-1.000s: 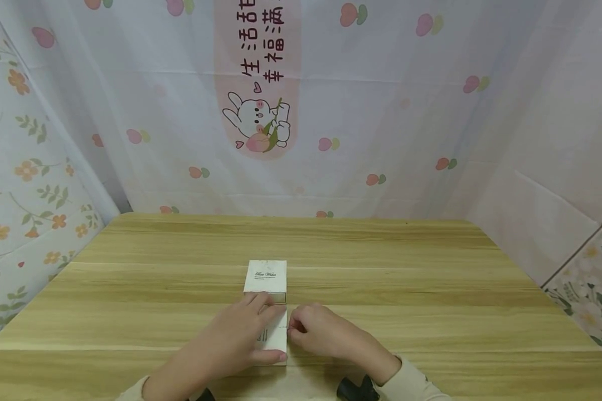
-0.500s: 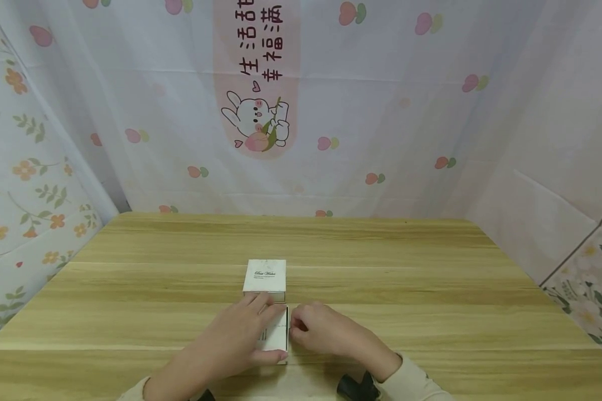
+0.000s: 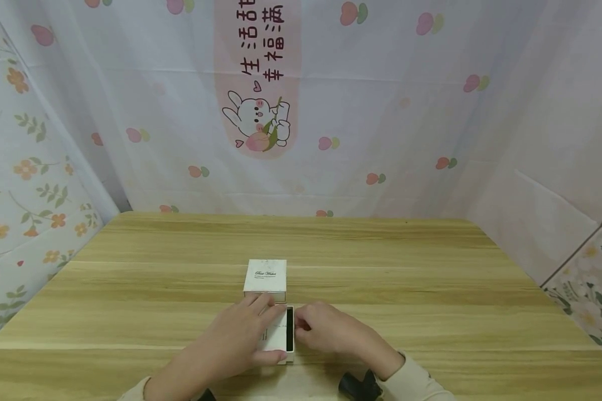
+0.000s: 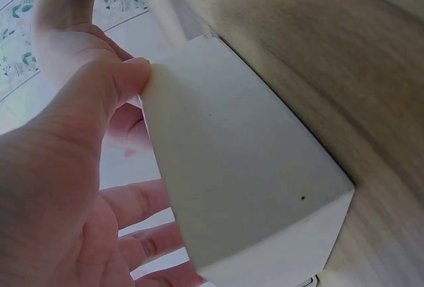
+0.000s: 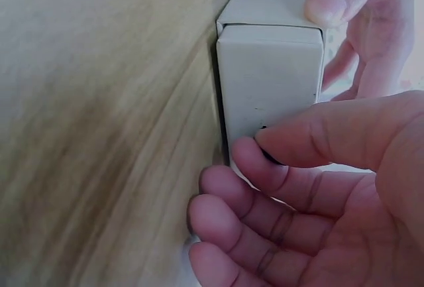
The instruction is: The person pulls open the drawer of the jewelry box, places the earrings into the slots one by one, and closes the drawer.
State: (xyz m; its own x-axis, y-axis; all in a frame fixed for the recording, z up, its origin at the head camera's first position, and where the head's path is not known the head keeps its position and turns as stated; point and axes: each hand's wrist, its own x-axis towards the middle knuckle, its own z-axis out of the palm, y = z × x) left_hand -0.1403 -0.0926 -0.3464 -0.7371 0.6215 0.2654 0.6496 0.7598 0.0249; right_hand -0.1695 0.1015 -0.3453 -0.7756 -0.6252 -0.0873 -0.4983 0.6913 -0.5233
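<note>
A white drawer box (image 3: pixel 277 336) with small dark print lies at the table's near middle. My left hand (image 3: pixel 238 337) grips its sleeve, the thumb along the near edge and the fingers at the far side; the left wrist view shows the sleeve's plain white side (image 4: pixel 232 148). Out of the box's right end stands a shallow drawer (image 5: pixel 271 68), with a dark strip of its inside showing. My right hand (image 3: pixel 328 328) is at that end, thumb and index finger pinching a small black pull tab (image 5: pixel 270 158) on the drawer's front. Most of the tab is hidden by the fingers.
A second white box (image 3: pixel 266 276), printed "Best Wishes", stands just beyond the first, close to my left fingertips. Both lie on a wood-grain table (image 3: pixel 406 267). A patterned cloth (image 3: pixel 371 111) hangs behind the table's far edge.
The drawer has slid rightward out of the sleeve, opening a dark gap. My right hand has shifted slightly right with it; my left hand and the far box have stayed put.
</note>
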